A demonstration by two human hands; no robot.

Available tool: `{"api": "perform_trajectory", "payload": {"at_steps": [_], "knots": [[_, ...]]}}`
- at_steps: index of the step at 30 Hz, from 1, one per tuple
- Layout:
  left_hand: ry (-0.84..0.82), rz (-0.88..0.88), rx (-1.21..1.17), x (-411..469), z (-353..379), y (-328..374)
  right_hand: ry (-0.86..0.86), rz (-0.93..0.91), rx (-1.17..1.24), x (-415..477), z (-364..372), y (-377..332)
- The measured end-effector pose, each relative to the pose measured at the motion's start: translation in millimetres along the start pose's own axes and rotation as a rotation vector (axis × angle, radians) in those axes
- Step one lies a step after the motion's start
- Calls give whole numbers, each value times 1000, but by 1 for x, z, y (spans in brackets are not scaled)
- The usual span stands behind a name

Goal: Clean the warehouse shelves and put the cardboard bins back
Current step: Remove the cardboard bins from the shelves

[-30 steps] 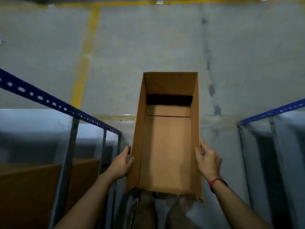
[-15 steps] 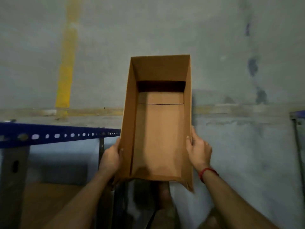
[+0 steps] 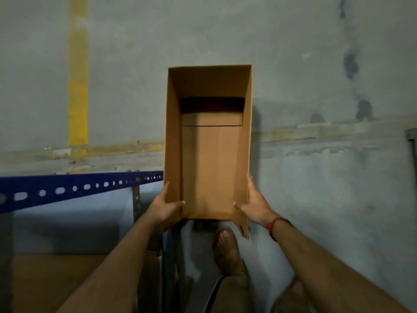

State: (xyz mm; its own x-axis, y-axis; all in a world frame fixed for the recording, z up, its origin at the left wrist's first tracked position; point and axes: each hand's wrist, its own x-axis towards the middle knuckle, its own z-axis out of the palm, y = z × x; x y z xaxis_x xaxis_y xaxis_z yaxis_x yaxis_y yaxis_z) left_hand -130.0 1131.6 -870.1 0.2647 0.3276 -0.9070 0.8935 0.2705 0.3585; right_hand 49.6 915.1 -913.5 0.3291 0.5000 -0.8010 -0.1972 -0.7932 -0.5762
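Observation:
An empty brown cardboard bin (image 3: 211,168), long and open-topped, is held out in front of me above the grey floor. My left hand (image 3: 163,207) grips its near left wall, thumb hooked inside. On the near right wall my right hand (image 3: 252,203) grips the same way, a red band on its wrist. The bin's near end has a cut-away front with a torn right corner. A blue perforated shelf beam (image 3: 74,189) runs in from the left, ending at the bin's left wall.
Under the beam a grey upright (image 3: 136,204) and a brown shelf board (image 3: 52,281) show at the lower left. My foot (image 3: 226,249) stands below the bin. A yellow floor line (image 3: 77,71) runs at the upper left. Another rack's edge (image 3: 411,141) shows at far right.
The view swung left and down: the right blue rack slid out of view, the left beam now lies nearly level. Both thumbs moved inside the bin walls, hands nearer its open end.

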Motion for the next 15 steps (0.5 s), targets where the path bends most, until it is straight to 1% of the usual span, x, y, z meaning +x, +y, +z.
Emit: {"api": "perform_trajectory", "payload": {"at_steps": [2,4,6,11,15], "knots": [[-72,-56,-72,-17,6,7,-35,-27,-10,-14,-5,-5],[-68,-11,57,-38,20,12,-12,-65,-77,-33,-10,-12],[-26,64,168,-61,35,17,66,-101,-100,-54,-17,-19],[-10,242,260,-123,71,53,294,-179,-26,-125,-42,-48],[42,375,311,-179,94,92,398,-235,19,-194,-68,-73]]}}
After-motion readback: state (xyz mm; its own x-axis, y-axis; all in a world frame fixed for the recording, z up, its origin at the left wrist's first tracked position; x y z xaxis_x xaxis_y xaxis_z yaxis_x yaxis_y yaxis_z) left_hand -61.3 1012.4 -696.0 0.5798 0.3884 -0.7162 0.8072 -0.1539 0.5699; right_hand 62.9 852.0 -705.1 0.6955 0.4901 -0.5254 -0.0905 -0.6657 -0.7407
